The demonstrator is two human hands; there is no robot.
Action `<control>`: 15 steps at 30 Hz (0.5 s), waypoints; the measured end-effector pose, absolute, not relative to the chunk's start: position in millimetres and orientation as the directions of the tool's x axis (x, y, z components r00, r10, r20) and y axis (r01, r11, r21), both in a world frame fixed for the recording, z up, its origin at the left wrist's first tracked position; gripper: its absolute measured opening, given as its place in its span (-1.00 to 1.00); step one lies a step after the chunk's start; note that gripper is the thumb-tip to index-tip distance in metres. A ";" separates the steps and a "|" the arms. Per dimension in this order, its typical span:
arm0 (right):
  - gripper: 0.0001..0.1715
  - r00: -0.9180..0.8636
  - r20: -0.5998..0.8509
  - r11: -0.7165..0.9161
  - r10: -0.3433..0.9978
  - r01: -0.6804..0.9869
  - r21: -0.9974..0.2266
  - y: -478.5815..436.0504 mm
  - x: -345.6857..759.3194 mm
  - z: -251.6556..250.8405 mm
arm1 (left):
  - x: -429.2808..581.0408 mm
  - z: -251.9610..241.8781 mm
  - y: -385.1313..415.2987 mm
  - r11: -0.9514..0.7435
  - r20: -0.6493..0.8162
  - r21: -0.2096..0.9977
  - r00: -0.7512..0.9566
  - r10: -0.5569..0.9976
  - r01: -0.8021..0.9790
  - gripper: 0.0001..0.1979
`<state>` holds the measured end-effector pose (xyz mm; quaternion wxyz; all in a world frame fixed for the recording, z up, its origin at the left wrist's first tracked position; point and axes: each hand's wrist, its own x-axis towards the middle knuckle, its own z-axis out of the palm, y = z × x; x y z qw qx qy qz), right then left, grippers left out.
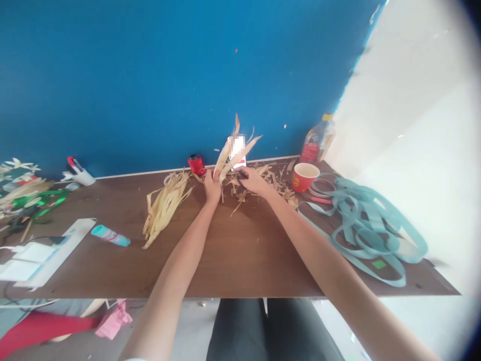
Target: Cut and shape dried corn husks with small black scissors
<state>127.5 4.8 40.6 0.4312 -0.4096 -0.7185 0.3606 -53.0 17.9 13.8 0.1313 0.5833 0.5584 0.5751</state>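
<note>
Pale dried corn husks [225, 155] stand upright in my left hand [213, 187], whose fingers are closed round their lower ends. Close by on the right, my right hand [252, 180] is closed on dark-handled scissors [240, 176]; their blades are hard to make out near the husks. A heap of husk scraps [276, 178] lies behind and beside my right hand. To the left of my left hand rests a bundle of yellowish corn husks [167, 208] on the brown table [233, 260].
A red roll [196, 164] stands by the blue wall. At right are a red paper cup [305, 177], a plastic bottle [317, 139] and tangled pale-green ribbon [356, 225]. At left lie a blue tube [110, 235], a power strip [56, 255] and a white cup with pens [83, 175].
</note>
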 end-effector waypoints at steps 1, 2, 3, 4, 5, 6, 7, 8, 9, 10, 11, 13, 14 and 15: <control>-0.51 -0.266 0.343 0.409 0.901 0.253 -0.877 6.3 127.3 38.4 | -52.5 14.2 18.2 -0.346 0.527 0.784 -0.257 0.810 0.515 -0.77; -0.51 -0.245 0.358 0.412 0.901 0.219 -0.885 7.8 127.4 36.2 | -52.1 14.6 18.6 -0.345 0.524 0.773 -0.231 0.820 0.532 -0.77; -0.50 -0.216 0.372 0.412 0.903 0.184 -0.892 9.2 127.9 34.4 | -51.7 14.7 18.9 -0.339 0.516 0.766 -0.208 0.831 0.546 -0.77; -0.50 -0.195 0.379 0.411 0.905 0.158 -0.898 10.3 128.7 33.1 | -51.1 14.7 19.1 -0.332 0.502 0.766 -0.190 0.844 0.551 -0.76; -0.49 -0.180 0.381 0.407 0.907 0.145 -0.902 11.1 129.7 32.5 | -50.4 14.5 19.2 -0.323 0.485 0.774 -0.181 0.856 0.545 -0.76; -0.49 -0.171 0.379 0.404 0.909 0.146 -0.903 11.4 130.9 32.7 | -49.6 14.1 19.4 -0.315 0.464 0.791 -0.179 0.868 0.525 -0.75; -0.48 -0.168 0.378 0.403 0.911 0.156 -0.902 11.2 132.0 33.7 | -48.7 13.5 19.5 -0.304 0.439 0.814 -0.180 0.880 0.495 -0.73; -0.46 -0.164 0.380 0.406 0.910 0.168 -0.899 10.7 133.0 35.4 | -47.9 12.9 19.7 -0.292 0.412 0.837 -0.181 0.893 0.462 -0.72; -0.45 -0.155 0.388 0.412 0.908 0.174 -0.894 9.9 133.8 37.6 | -47.1 12.4 19.9 -0.281 0.386 0.856 -0.173 0.906 0.434 -0.71; -0.45 -0.144 0.400 0.421 0.905 0.171 -0.891 9.0 134.3 40.0 | -46.5 11.9 20.1 -0.275 0.367 0.864 -0.153 0.918 0.421 -0.71; -0.44 -0.140 0.410 0.429 0.901 0.161 -0.889 7.9 134.6 42.3 | -46.0 11.7 20.2 -0.278 0.361 0.861 -0.125 0.924 0.426 -0.72; -0.42 -0.167 0.403 0.428 0.900 0.155 -0.890 5.9 134.6 45.2 | -45.7 11.7 20.6 -0.317 0.390 0.820 -0.060 0.919 0.477 -0.74; -0.41 -0.193 0.386 0.418 0.902 0.166 -0.893 4.9 134.4 45.4 | -45.9 11.8 20.9 -0.342 0.415 0.792 -0.036 0.909 0.506 -0.75; -0.41 -0.219 0.362 0.403 0.906 0.186 -0.896 4.2 134.2 44.7 | -46.3 11.9 21.5 -0.361 0.437 0.770 -0.023 0.899 0.526 -0.76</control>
